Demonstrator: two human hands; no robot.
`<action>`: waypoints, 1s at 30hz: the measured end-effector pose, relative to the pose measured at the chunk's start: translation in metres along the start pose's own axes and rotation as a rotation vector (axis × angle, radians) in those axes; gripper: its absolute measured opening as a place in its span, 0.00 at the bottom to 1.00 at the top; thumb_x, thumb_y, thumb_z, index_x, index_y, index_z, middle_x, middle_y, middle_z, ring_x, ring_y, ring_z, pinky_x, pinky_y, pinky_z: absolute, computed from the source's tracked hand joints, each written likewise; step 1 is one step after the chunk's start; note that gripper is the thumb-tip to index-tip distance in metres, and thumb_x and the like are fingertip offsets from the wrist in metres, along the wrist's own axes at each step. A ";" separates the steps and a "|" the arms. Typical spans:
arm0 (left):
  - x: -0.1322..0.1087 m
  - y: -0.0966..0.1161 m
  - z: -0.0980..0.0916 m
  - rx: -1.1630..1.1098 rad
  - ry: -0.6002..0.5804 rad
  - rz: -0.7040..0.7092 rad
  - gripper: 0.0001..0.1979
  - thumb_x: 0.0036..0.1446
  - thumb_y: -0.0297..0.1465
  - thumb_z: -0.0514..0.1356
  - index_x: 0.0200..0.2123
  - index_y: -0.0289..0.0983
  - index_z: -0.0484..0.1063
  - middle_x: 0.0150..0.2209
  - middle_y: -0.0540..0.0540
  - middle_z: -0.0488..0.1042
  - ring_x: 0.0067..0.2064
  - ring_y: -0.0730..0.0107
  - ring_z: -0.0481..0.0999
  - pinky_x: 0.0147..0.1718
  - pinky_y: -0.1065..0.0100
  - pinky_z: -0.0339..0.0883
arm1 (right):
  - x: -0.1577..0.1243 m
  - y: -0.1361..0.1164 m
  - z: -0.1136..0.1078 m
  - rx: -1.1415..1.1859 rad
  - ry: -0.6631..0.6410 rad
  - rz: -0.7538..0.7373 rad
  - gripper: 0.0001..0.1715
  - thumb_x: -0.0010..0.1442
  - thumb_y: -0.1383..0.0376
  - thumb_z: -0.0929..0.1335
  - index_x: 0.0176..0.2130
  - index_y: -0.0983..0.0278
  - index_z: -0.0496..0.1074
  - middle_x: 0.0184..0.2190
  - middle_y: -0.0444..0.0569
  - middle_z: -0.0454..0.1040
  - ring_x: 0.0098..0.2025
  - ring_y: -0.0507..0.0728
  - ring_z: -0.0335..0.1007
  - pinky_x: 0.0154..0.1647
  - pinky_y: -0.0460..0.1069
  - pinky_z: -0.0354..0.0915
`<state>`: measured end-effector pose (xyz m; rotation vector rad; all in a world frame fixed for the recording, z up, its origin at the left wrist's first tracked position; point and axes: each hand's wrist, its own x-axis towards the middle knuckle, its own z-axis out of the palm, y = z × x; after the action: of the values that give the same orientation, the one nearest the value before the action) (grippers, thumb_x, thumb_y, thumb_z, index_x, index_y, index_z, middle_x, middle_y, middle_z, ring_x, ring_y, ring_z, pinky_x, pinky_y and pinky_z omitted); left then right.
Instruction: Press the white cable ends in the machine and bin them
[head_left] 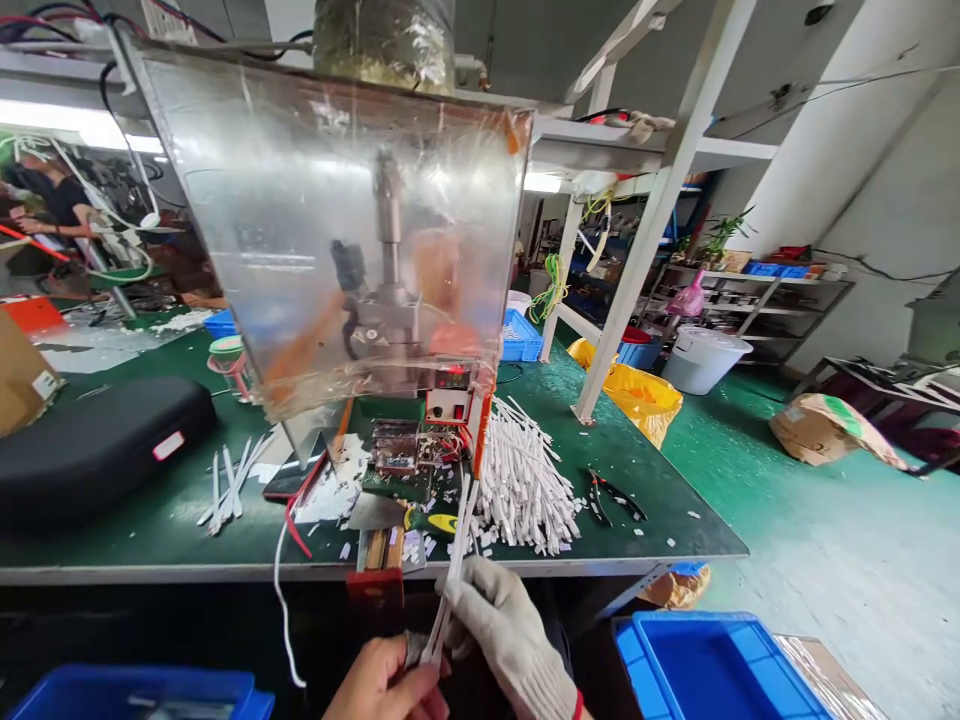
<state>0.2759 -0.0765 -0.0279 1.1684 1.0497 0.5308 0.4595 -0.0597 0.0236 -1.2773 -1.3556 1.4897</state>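
Observation:
A few long, thin white strips (459, 545) stand slanting up in front of the table edge, held at their lower end. My left hand (386, 685), mostly bare with a grey cover on a finger, pinches their bottom ends. In a white knit glove, my right hand (506, 630) closes its thumb and fingers on the strips just above. Beyond the hands, a large pile of similar white strips (525, 490) lies on the green table. Left of that pile is a scraper (435, 522) with a yellow and green handle, among small white scraps.
A clear plastic shield (315, 250) hangs before a press-like machine (390, 330) with a control box (450, 400). Cutting pliers (611, 497) lie right, a black case (97, 440) left. Blue bins (705, 660) stand low at both sides. A white post (645, 260) rises behind.

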 end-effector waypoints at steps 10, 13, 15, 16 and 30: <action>-0.022 0.031 -0.030 -0.360 0.102 0.031 0.23 0.53 0.47 0.66 0.38 0.30 0.74 0.28 0.40 0.80 0.28 0.61 0.82 0.27 0.69 0.71 | 0.091 -0.026 0.021 0.149 -0.250 -0.006 0.23 0.54 0.50 0.74 0.25 0.65 0.67 0.18 0.41 0.64 0.19 0.47 0.54 0.20 0.44 0.50; -0.021 0.028 -0.039 -0.399 0.142 0.015 0.22 0.52 0.45 0.67 0.37 0.30 0.75 0.27 0.40 0.80 0.27 0.61 0.82 0.26 0.70 0.71 | 0.106 -0.020 0.034 0.246 -0.260 0.044 0.23 0.51 0.51 0.75 0.25 0.65 0.67 0.18 0.40 0.63 0.18 0.47 0.53 0.19 0.45 0.49; -0.020 0.026 -0.043 -0.414 0.161 0.014 0.22 0.53 0.45 0.67 0.38 0.29 0.75 0.26 0.40 0.80 0.27 0.61 0.82 0.25 0.70 0.71 | 0.112 -0.016 0.042 0.304 -0.242 0.098 0.23 0.49 0.52 0.76 0.26 0.65 0.67 0.18 0.39 0.63 0.18 0.46 0.52 0.19 0.44 0.48; -0.019 0.026 -0.045 -0.419 0.167 0.016 0.22 0.53 0.45 0.67 0.38 0.29 0.76 0.26 0.40 0.80 0.27 0.61 0.82 0.25 0.70 0.71 | 0.113 -0.014 0.046 0.323 -0.227 0.119 0.23 0.48 0.52 0.77 0.26 0.64 0.66 0.18 0.39 0.64 0.18 0.46 0.53 0.19 0.44 0.48; -0.019 0.031 -0.049 -0.354 0.078 -0.005 0.29 0.56 0.54 0.59 0.26 0.30 0.76 0.20 0.39 0.77 0.20 0.64 0.78 0.19 0.73 0.66 | 0.126 0.003 0.057 0.391 -0.124 0.181 0.21 0.49 0.52 0.77 0.27 0.64 0.69 0.18 0.41 0.68 0.16 0.47 0.58 0.15 0.43 0.52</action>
<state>0.2298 -0.0573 0.0065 0.8382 0.9768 0.7304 0.3750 0.0465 -0.0060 -1.0901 -0.9749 1.8772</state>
